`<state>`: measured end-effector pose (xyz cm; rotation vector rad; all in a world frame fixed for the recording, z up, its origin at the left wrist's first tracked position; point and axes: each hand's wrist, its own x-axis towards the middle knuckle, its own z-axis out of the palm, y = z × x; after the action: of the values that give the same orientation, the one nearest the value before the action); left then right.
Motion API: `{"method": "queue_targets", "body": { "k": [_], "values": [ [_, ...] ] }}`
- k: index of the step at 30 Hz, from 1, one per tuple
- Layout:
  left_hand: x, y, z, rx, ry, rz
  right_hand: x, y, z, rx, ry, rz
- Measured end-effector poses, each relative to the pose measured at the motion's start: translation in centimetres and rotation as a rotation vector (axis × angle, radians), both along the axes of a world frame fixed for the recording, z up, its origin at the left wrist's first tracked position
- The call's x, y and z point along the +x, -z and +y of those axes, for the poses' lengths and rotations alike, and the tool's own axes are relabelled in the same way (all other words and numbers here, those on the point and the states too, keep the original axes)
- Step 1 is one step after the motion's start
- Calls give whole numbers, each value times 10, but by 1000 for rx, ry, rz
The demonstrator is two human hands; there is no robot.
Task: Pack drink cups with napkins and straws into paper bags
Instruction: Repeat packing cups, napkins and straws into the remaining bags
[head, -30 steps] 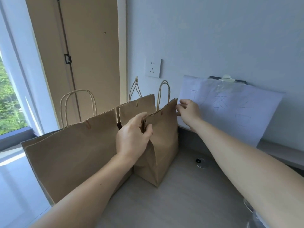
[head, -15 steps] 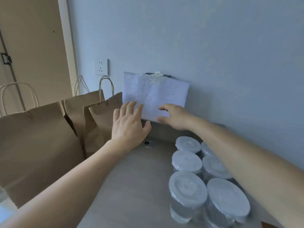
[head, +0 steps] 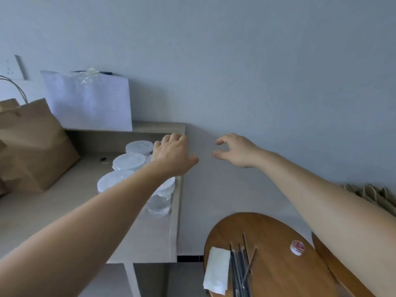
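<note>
The pale desk [head: 64,211] runs under your left forearm, and on it, well to the left of your left hand [head: 171,155], stands a brown paper bag [head: 32,146]. A white sheet [head: 90,103] leans on the wall above and to the left of that hand; its writing is too faint to read. Below your right hand [head: 235,151], nearer to you, sits a round wooden tray [head: 278,264]. The clear drink cups [head: 128,161] with white lids cluster right under and just left of your left hand, which hangs over them with the thumb stretched out sideways and the fingers bent down, gripping nothing. Your right hand is off the desk edge in front of the wall, thumb and forefinger curved toward each other with a gap between, empty. On the tray lie a folded white napkin [head: 217,271], dark straws [head: 240,273] just beside it, and a small round red-and-white piece [head: 297,247] whose print cannot be read. Half a second ago both hands were up by the white sheet, the left one spread flat; since then they have gone rightward, most of the bags have left the view, and the tray has come in.
</note>
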<state>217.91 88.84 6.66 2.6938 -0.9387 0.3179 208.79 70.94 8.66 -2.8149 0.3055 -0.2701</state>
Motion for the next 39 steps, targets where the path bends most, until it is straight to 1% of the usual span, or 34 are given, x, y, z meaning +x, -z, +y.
{"method": "queue_targets", "body": {
  "k": [5, 9, 20, 26, 30, 34, 36, 39],
  "values": [
    [-44, 12, -75, 73, 126, 7, -63, 18, -60, 67, 129, -12],
    [-65, 25, -130, 126, 226, 9, -94, 37, -103, 110, 209, -12],
    [-71, 82, -300, 213, 451, 150, -148, 90, -236, 179, 471, 101],
    [-80, 100, -369, 215, 559, 202, -173, 114, -287, 224, 611, 129],
    [-89, 112, -401, 216, 582, 246, -196, 138, -318, 264, 694, 112],
    [-105, 125, -432, 227, 576, 278, -230, 160, -356, 224, 777, 143],
    [-114, 131, -449, 239, 563, 292, -247, 174, -381, 189, 798, 120],
    [-132, 141, -477, 249, 519, 312, -271, 194, -417, 208, 839, 74]
  ]
}}
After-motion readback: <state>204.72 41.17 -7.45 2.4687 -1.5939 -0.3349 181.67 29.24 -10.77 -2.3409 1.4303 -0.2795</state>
